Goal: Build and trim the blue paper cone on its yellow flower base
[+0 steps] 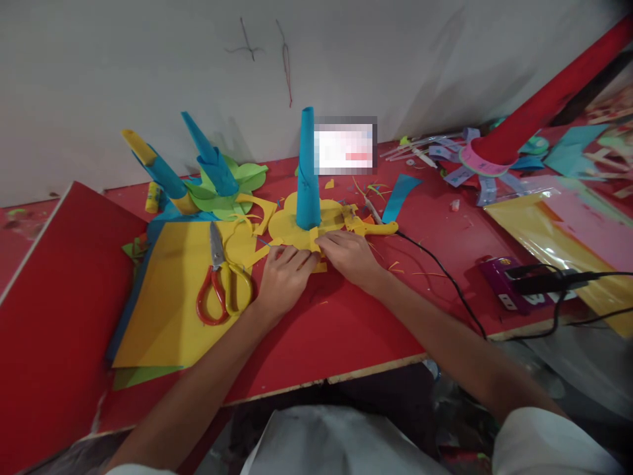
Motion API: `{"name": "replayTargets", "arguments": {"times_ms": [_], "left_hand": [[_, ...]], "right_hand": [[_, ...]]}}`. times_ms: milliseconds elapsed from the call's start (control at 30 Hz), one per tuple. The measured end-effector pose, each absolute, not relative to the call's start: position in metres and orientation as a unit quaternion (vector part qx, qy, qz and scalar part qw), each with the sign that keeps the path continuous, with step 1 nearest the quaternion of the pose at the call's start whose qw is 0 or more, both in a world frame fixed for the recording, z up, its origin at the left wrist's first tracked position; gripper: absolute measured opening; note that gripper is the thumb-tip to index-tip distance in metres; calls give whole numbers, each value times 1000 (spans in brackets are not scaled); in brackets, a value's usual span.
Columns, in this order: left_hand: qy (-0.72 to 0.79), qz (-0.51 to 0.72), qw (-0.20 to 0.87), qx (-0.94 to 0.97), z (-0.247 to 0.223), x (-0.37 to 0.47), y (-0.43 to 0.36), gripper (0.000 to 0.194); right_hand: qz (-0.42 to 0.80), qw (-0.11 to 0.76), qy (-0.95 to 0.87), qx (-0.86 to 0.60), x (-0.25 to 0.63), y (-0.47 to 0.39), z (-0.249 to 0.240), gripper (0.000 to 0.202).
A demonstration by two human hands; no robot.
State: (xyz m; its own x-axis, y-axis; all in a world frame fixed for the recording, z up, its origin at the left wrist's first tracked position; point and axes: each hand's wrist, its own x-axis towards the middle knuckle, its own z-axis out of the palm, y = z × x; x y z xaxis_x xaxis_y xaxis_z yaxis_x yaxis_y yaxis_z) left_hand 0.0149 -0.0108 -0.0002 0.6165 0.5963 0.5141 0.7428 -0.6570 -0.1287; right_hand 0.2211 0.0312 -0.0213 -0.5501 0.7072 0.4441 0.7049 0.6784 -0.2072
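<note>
A blue paper cone (pixel 308 191) stands upright on a yellow flower-shaped paper base (pixel 283 221). At the near edge of this base, my left hand (pixel 289 277) and my right hand (pixel 349 257) meet with fingers bent together on a small yellow paper strip (pixel 314 236). Both hands pinch at the strip, though the fingertips partly hide it. Just right of the base lies a yellow glue gun (pixel 378 228) with a black cord. Red and yellow handled scissors (pixel 216 264) rest on yellow sheets (pixel 163 284) to the left.
Two more blue cones (pixel 165 177) with green paper petals (pixel 250 177) stand at the back left. A red board (pixel 74 297) leans at the left. On the right are a purple box (pixel 512 284), plastic-wrapped sheets (pixel 583 244) and a long red cone (pixel 534 109). Paper scraps lie around.
</note>
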Motion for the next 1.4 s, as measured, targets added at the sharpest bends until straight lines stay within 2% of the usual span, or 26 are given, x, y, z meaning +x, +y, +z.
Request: {"name": "replayTargets", "arguments": {"times_ms": [267, 533, 667, 733, 967, 1100, 1400], "left_hand": [[-392, -203, 156, -884, 0, 17, -11, 19], [-411, -193, 121, -883, -2, 20, -12, 19], [-424, -197, 104, -878, -2, 22, -12, 39], [-426, -200, 107, -876, -2, 21, -11, 43], [-420, -187, 69, -885, -3, 18, -9, 31], [-423, -177, 60, -886, -4, 19, -10, 35], [-418, -169, 52, -891, -1, 18, -13, 35]], "right_hand": [[-19, 201, -895, -397, 221, 32, -13, 17], [-37, 187, -898, -397, 220, 32, -15, 15], [-36, 189, -898, -394, 218, 28, -13, 13], [-37, 192, -895, -400, 217, 26, -11, 13], [-8, 204, -889, -410, 213, 23, -13, 22], [-1, 222, -882, -416, 212, 25, -19, 33], [-10, 196, -886, -420, 212, 25, -17, 35]]}}
